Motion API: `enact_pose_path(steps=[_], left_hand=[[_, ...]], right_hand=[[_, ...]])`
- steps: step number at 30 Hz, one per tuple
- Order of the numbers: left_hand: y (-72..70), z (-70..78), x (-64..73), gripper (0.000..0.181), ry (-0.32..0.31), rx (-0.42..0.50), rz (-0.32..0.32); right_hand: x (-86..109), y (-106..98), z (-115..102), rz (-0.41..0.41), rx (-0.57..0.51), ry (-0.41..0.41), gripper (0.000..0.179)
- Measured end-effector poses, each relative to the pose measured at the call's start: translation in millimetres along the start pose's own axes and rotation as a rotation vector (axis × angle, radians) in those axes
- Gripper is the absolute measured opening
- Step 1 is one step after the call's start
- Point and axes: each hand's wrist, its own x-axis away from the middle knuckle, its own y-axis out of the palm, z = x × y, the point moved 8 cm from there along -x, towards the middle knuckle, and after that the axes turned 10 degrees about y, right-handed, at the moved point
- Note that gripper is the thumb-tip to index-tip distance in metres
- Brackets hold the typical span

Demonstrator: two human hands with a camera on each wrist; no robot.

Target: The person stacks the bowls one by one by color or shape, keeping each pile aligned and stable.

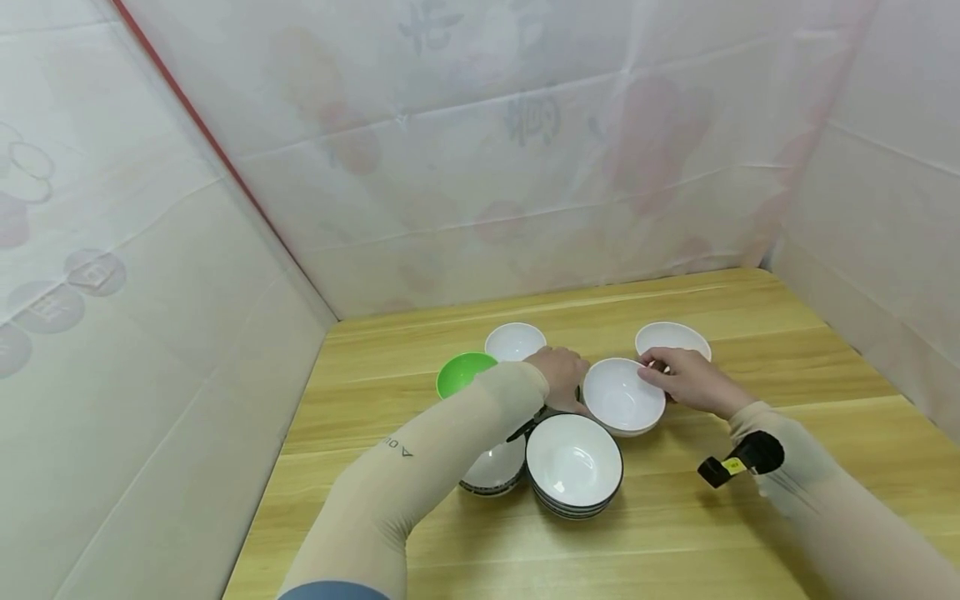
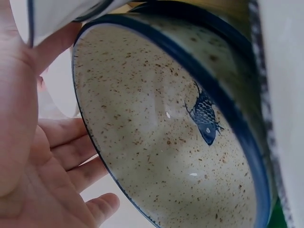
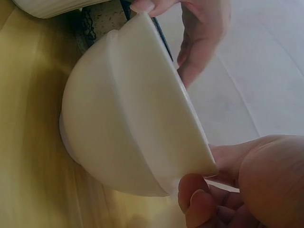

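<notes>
Two white bowls (image 1: 624,393) appear nested, the upper one's wall standing above the lower one's rim in the right wrist view. My right hand (image 1: 692,380) pinches the rim on the right, fingers curled at the edge. From the other side my left hand (image 1: 561,377) holds the bowl's left edge, thumb tip at the rim in the right wrist view. A brown-speckled bowl with a blue rim and blue fish (image 2: 161,128) lies right beside the left fingers (image 2: 76,152). A stack of dark-rimmed white bowls (image 1: 573,460) stands in front.
Behind the left arm are a green bowl (image 1: 459,373) and a small white bowl (image 1: 514,340). Another white bowl (image 1: 673,335) stands behind the right hand. A dark-patterned bowl (image 1: 495,471) sits left of the front stack, partly covered by the left sleeve. Pale sheets (image 1: 480,183) enclose the wooden table (image 1: 675,533).
</notes>
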Motion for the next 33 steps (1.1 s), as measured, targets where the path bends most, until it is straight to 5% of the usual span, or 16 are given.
enact_pose_path(steps=[25,33], left_hand=[[-3.6,1.5,2.4,0.066,-0.008,0.006,0.003],[-7.5,-9.1,9.0,0.077,-0.056,0.006,0.008]], right_hand=[[-3.6,13,6,0.06,0.063,-0.009,0.025],[-1.1,14,7,0.031,0.075,-0.005,0.029]])
